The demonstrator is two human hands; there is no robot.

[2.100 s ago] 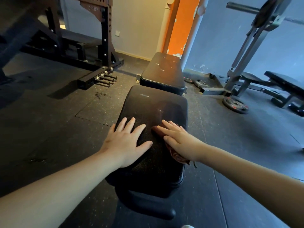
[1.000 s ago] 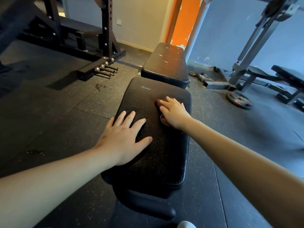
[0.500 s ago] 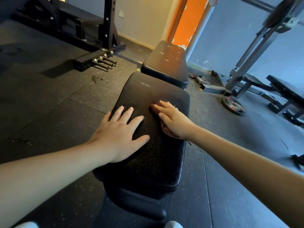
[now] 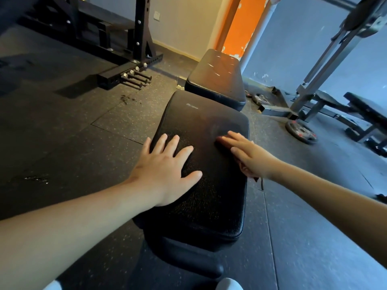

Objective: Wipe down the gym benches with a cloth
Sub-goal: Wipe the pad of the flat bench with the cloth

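Meanwhile, nearest the person, at 12 o'clock, lies the seat pad of the bench. The left hand has stayed where it was a second ago, spread flat on the pad's 10 o'clock side, fingers straight and grasping nothing, apparently as a brace. What has changed is the right hand. A second ago it reached toward the pad's far end, and it has since drawn back to the pad's 3 o'clock edge. Its fingers are still straight and press the cloth flat rather than clutching it. The reddish cloth sits mostly hidden under that palm, one corner peeping past the fingertips and another hanging over the pad's edge. That reads as the return half of a wiping stroke, so the right strip of the seat pad is probably covered while the part under the left hand is likely unwiped. Beyond, at 12 o'clock, the back pad looks untouched by either hand. By count there are two hands, one cloth and two pads on this bench. One weight plate lies on the floor at 2 o'clock, and one further bench stands past it, making two benches in view. One black rack stands at 10 o'clock, and the pegs at its foot are too small to count surely.
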